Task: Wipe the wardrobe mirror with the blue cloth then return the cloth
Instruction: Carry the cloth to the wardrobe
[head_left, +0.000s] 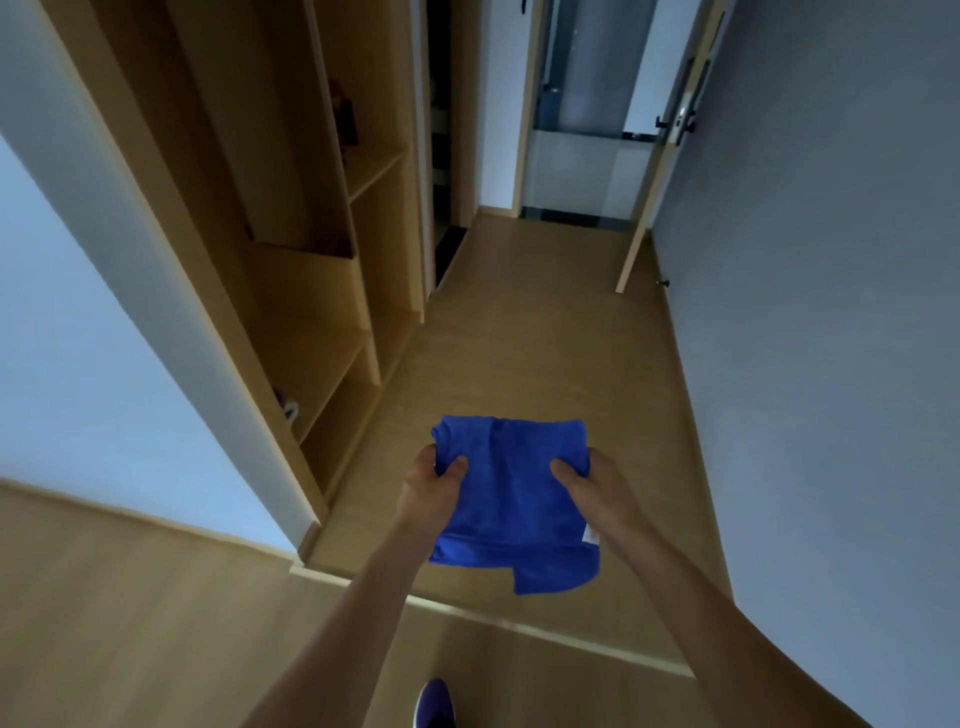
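Note:
I hold a folded blue cloth out in front of me at about waist height, above the wooden floor. My left hand pinches its left edge with the thumb on top. My right hand pinches the right edge the same way. A small white label shows at the cloth's lower right corner. The open wooden wardrobe stands to my left with bare shelves. No mirror surface is plainly visible.
A narrow wooden-floored hallway runs ahead to a glass door. A grey wall lines the right side, with an open door and its handle. A raised floor threshold crosses below my arms. My purple shoe shows at the bottom.

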